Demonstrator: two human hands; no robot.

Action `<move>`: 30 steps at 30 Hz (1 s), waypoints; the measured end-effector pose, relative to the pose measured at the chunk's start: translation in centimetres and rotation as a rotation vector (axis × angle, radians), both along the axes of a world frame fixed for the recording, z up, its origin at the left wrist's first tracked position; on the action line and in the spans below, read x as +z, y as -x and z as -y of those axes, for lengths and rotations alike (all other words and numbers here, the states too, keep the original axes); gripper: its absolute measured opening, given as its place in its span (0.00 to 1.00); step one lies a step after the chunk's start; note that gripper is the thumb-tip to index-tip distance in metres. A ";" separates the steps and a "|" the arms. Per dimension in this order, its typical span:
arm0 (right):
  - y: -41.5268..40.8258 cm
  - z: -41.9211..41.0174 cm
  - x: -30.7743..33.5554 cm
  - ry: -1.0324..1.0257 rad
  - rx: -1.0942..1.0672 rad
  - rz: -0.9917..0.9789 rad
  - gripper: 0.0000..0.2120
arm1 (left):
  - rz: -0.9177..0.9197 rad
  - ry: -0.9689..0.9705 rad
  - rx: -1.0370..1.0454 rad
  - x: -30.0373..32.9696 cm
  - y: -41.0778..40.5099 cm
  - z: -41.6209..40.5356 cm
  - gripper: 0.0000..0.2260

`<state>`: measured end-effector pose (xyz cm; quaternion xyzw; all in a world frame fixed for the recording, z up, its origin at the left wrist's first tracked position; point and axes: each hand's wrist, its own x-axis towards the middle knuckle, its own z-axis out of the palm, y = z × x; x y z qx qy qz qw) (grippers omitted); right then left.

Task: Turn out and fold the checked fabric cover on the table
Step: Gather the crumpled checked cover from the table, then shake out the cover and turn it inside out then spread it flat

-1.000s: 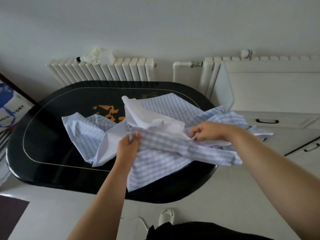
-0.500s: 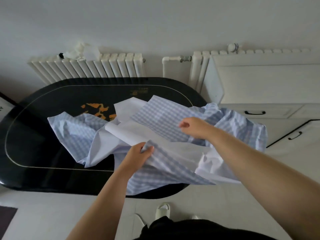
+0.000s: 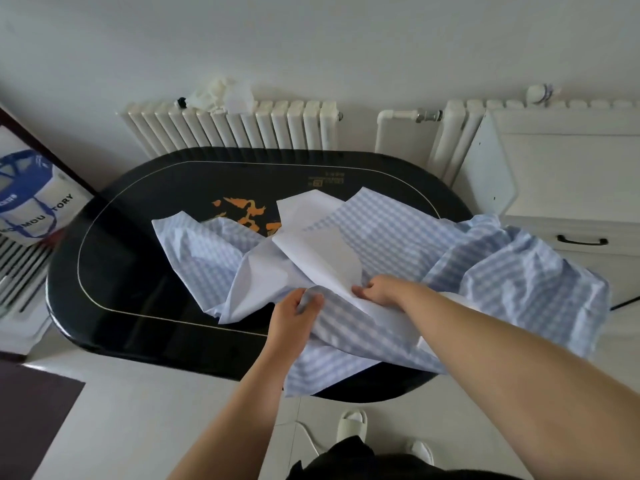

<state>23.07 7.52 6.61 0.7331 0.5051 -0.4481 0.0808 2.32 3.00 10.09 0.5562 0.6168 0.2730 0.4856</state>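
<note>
Left hand [image 3: 294, 311] pinches a bunched fold of the checked cover [image 3: 398, 237], fingers curled round the cloth. Right hand [image 3: 377, 289], just beside it, grips the plain white inner face (the lining side), fingers curled under the edge. The cover lies crumpled on the black oval table [image 3: 138, 271]: one checked flap spreads away from the left grip, a larger mass billows off past the right forearm and overhangs the table edge. White radiator [image 3: 242, 128] stands beyond the table.
</note>
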 end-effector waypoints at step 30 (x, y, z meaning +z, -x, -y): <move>-7.2 6.3 7.8 -0.459 -0.383 -0.446 0.06 | -0.065 -0.203 -0.413 4.3 -7.9 -4.5 0.17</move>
